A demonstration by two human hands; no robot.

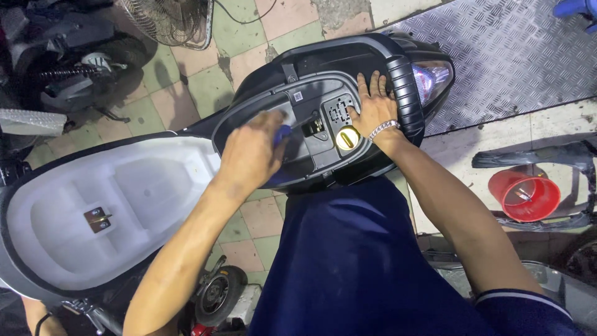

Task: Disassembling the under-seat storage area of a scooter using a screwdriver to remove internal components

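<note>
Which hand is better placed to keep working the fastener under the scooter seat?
Left, probably. The left hand already grips the blue-handled tool, its shaft aimed into the compartment by the yellow cap. The right hand lies flat on the scooter's rear body, bracing it.

Both bare arms reach forward and away from the body, forearms converging; the left hand (252, 155), seen from the back and slightly blurred, is curled closed in a fist-like grip, wrist bent slightly inward; the right hand (373, 106) lies flat, palm down, fingers (376, 79) spread and pointing away, thumb angled toward the left; a silver chain bracelet (382, 129) circles the right wrist; a dark short sleeve with a pale stripe covers the right upper arm.
</note>
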